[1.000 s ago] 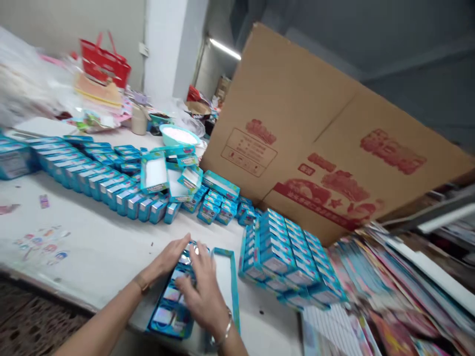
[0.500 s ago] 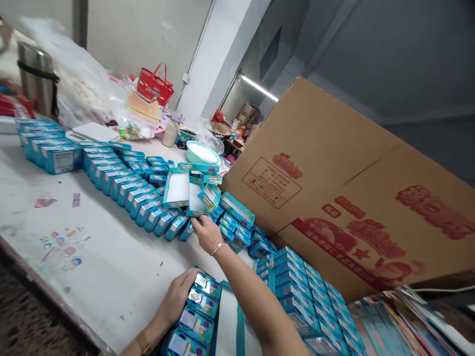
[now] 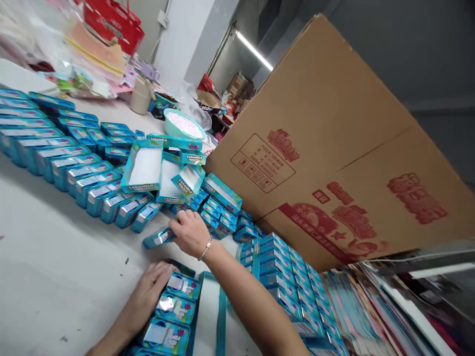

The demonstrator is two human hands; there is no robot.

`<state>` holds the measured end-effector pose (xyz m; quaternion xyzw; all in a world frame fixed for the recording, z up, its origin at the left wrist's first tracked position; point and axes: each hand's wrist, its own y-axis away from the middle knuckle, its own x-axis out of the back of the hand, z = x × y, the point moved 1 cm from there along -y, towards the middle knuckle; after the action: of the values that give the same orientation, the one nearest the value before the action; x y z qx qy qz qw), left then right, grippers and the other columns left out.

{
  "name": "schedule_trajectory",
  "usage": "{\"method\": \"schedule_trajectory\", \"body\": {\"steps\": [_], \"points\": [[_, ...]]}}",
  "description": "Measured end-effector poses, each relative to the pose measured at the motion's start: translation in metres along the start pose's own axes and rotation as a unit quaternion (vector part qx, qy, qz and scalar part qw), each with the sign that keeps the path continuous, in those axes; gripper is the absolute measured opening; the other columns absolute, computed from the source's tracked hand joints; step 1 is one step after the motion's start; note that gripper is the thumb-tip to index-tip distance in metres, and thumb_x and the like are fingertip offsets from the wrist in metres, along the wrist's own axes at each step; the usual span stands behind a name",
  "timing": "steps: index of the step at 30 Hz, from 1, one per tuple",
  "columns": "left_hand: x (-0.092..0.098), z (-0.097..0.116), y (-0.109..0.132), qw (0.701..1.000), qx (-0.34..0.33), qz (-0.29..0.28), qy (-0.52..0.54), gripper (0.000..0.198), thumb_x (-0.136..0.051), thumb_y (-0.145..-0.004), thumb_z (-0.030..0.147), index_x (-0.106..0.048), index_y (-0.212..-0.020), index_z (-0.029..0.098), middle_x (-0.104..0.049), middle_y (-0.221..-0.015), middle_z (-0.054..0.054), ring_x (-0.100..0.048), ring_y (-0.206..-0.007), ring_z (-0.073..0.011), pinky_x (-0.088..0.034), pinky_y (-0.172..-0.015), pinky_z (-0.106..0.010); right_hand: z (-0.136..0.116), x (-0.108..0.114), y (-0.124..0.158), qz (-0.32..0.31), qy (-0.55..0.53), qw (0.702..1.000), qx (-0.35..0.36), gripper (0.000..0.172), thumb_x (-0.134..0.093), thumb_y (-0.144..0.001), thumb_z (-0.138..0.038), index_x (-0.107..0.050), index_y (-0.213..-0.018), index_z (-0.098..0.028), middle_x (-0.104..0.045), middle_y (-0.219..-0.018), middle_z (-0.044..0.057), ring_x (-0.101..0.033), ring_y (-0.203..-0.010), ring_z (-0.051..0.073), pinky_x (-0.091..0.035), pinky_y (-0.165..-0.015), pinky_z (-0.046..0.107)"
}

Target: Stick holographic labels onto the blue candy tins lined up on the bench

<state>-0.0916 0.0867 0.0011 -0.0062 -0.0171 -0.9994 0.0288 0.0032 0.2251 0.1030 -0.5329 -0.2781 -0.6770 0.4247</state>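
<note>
Small blue packs (image 3: 174,306) half fill the blue cardboard tray (image 3: 218,316); right hand (image 3: 191,232) pinches another pack (image 3: 159,237), left hand (image 3: 148,291) lies flat on the packed row.

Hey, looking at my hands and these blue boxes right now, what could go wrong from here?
1. The right hand grips one small blue box by its end, at the tail of the leaning row of boxes; a bump there might topple its neighbours.
2. The left hand presses only the near side of the display tray, so its packed boxes may shift.
3. The empty open cartons sit loosely on top of other boxes and could slide.
</note>
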Motion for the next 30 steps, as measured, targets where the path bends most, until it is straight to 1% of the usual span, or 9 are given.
{"method": "schedule_trajectory", "body": {"steps": [4,6,9,11,13,17,21,25,30], "points": [[0.001,-0.009,0.006,0.993,0.077,-0.010,0.088,0.047,-0.057,-0.091,0.065,-0.066,-0.109,0.023,-0.072,-0.105,-0.005,-0.067,-0.100,-0.0268,-0.056,-0.087,-0.035,0.003,0.017,0.029,-0.006,-0.144,0.985,-0.096,0.039,-0.072,-0.089,-0.055,-0.068,-0.099,-0.018,-0.068,-0.109,0.010,-0.058,-0.103,0.025,-0.047,-0.084,0.036],[0.000,-0.012,0.008,0.989,0.097,0.011,0.112,0.052,-0.062,-0.089,0.065,-0.061,-0.118,0.023,-0.072,-0.111,-0.006,-0.068,-0.104,-0.0272,-0.057,-0.088,-0.035,0.002,0.029,0.053,0.021,-0.259,0.950,-0.176,0.036,-0.071,-0.092,-0.048,-0.067,-0.112,-0.018,-0.071,-0.106,0.006,-0.064,-0.098,0.021,-0.050,-0.084,0.032],[-0.004,-0.013,0.009,0.983,0.090,0.097,0.131,0.071,-0.070,-0.082,0.065,-0.049,-0.134,0.022,-0.065,-0.131,-0.013,-0.064,-0.122,-0.0305,-0.055,-0.100,-0.040,-0.005,0.042,0.089,0.053,-0.373,0.895,-0.239,0.049,-0.071,-0.094,-0.038,-0.058,-0.138,-0.022,-0.069,-0.127,0.006,-0.066,-0.112,0.021,-0.050,-0.096,0.031],[-0.006,-0.012,0.008,0.979,0.064,0.133,0.138,0.083,-0.069,-0.083,0.065,-0.038,-0.149,0.024,-0.051,-0.152,-0.016,-0.055,-0.136,-0.0319,-0.050,-0.110,-0.046,-0.014,0.045,0.106,0.017,-0.373,0.896,-0.240,0.058,-0.072,-0.093,-0.037,-0.053,-0.146,-0.026,-0.068,-0.129,0.006,-0.065,-0.115,0.023,-0.050,-0.099,0.033],[-0.007,-0.010,0.007,0.985,0.046,0.109,0.126,0.082,-0.063,-0.088,0.064,-0.035,-0.156,0.028,-0.040,-0.164,-0.011,-0.044,-0.148,-0.0311,-0.041,-0.120,-0.049,-0.024,0.044,0.115,-0.043,-0.329,0.911,-0.244,0.062,-0.072,-0.092,-0.039,-0.051,-0.150,-0.029,-0.069,-0.120,0.006,-0.068,-0.106,0.024,-0.052,-0.092,0.033],[-0.005,-0.014,0.005,0.991,0.064,-0.019,0.116,0.073,-0.052,-0.094,0.068,-0.053,-0.150,0.022,-0.049,-0.160,-0.008,-0.040,-0.151,-0.0298,-0.027,-0.128,-0.049,-0.044,0.043,0.113,-0.094,-0.261,0.926,-0.257,0.063,-0.062,-0.099,-0.043,-0.040,-0.157,-0.029,-0.065,-0.120,0.007,-0.068,-0.099,0.024,-0.052,-0.085,0.033],[-0.001,-0.019,0.005,0.991,0.051,-0.028,0.117,0.075,-0.048,-0.095,0.069,-0.052,-0.151,0.020,-0.046,-0.162,-0.007,-0.036,-0.153,-0.0269,-0.020,-0.130,-0.047,-0.052,0.039,0.111,-0.092,-0.238,0.931,-0.262,0.060,-0.053,-0.103,-0.047,-0.037,-0.158,-0.030,-0.063,-0.121,0.007,-0.069,-0.096,0.025,-0.053,-0.083,0.034],[-0.001,-0.019,0.002,0.994,0.036,-0.024,0.097,0.073,-0.045,-0.095,0.072,-0.055,-0.149,0.024,-0.048,-0.161,-0.003,-0.036,-0.153,-0.0282,-0.020,-0.129,-0.048,-0.046,0.018,0.117,-0.106,-0.302,0.910,-0.262,0.061,-0.049,-0.105,-0.048,-0.033,-0.160,-0.027,-0.062,-0.131,0.010,-0.065,-0.118,0.025,-0.051,-0.100,0.036],[0.000,-0.008,-0.004,0.998,0.039,-0.002,0.059,0.092,-0.041,-0.089,0.083,-0.047,-0.155,0.018,-0.045,-0.162,-0.009,-0.037,-0.151,-0.0353,-0.027,-0.126,-0.053,-0.047,-0.003,0.115,-0.041,-0.390,0.868,-0.306,0.064,-0.050,-0.104,-0.055,-0.037,-0.159,-0.025,-0.041,-0.160,0.016,-0.040,-0.149,0.027,-0.035,-0.121,0.048]]}}
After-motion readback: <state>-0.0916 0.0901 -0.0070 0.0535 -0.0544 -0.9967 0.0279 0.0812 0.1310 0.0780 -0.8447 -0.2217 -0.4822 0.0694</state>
